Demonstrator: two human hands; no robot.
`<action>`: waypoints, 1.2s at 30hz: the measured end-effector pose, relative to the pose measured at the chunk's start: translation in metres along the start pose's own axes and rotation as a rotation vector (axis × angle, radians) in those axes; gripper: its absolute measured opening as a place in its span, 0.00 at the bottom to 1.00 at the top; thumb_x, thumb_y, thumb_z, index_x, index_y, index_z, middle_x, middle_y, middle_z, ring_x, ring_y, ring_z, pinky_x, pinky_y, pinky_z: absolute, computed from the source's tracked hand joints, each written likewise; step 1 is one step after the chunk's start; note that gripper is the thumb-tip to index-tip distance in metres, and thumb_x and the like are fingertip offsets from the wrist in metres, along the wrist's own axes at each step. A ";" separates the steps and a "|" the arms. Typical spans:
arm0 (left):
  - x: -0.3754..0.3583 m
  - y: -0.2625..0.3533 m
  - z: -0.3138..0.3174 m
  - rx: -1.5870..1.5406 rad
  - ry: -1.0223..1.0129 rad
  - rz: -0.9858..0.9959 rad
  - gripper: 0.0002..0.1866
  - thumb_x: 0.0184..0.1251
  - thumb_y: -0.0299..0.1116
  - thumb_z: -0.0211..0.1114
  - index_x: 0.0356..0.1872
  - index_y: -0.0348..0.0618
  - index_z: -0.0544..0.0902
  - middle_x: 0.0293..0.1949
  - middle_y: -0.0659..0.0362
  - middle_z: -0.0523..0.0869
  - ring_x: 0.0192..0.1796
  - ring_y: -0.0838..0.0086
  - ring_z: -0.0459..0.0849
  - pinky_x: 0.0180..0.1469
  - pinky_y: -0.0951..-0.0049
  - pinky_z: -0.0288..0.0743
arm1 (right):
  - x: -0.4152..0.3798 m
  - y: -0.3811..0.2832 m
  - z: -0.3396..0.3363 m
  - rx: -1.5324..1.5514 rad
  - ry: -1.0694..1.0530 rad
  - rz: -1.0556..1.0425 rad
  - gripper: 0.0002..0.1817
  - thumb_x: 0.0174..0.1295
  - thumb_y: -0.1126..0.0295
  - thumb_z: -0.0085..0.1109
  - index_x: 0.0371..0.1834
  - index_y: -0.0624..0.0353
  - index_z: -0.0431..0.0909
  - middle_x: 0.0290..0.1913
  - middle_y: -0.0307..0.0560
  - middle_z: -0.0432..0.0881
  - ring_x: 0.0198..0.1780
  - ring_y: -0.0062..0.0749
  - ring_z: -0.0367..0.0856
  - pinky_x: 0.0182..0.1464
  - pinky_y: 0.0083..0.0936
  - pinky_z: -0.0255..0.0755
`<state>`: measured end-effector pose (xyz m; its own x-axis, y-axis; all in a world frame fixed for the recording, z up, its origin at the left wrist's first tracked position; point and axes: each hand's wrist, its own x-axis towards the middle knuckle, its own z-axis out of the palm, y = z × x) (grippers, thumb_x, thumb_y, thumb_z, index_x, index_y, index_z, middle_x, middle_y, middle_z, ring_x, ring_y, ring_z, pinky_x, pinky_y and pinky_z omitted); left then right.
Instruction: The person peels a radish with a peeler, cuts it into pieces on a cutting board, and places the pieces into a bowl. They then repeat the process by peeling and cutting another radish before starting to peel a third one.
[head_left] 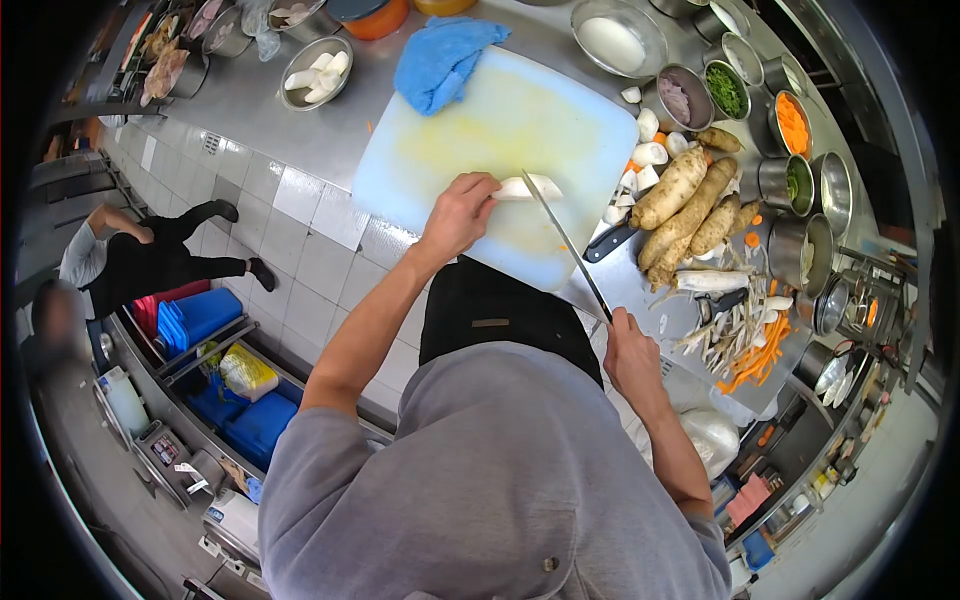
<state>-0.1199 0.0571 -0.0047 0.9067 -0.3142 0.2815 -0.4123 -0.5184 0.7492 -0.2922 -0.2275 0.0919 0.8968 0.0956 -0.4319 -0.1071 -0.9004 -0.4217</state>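
Closest to you, below your grey shirt point(480, 450), your right hand point(632, 352) is closed around the handle of a long knife point(568, 250). Your left hand point(460, 213) reaches over the cutting board point(560, 100), its bent fingers gripping the left end of a peeled white vegetable point(515, 189). That vegetable lies on the part of the board nearer you, and the forward end of your blade crosses it to the right of your fingertips.

Just right of the board, you have a black-handled knife point(609, 243), its blade hidden. Beside it are white chunks point(650, 153) and a pile of long brown roots point(672, 192). On the near side of those roots lie a whitish root point(710, 281), pale peelings point(722, 325) and a heap of orange strips point(757, 356).

Farther out, a crumpled blue cloth point(440, 65) covers the board's far left corner. To its left on the metal counter point(320, 135) sits a bowl point(347, 60) of white pieces. Along the far right stand metal containers; one point(741, 113) holds chopped greens and another point(808, 148) orange pieces.

Well away to your left, across the tiled floor point(330, 235), another person point(120, 250) in dark trousers is near some blue bins point(200, 320).
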 end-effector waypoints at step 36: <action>0.043 0.025 0.025 -0.268 0.020 -0.263 0.17 0.56 0.30 0.75 0.46 0.36 0.84 0.38 0.51 0.85 0.38 0.65 0.85 0.41 0.68 0.80 | -0.013 0.033 0.026 0.155 0.022 0.007 0.08 0.68 0.72 0.55 0.44 0.61 0.68 0.36 0.61 0.80 0.37 0.65 0.79 0.38 0.54 0.70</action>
<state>-0.0929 0.0106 0.0108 0.9810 -0.1814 0.0685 -0.1298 -0.3520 0.9270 -0.3184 -0.2473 0.0624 0.9050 0.0783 -0.4182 -0.1771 -0.8244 -0.5376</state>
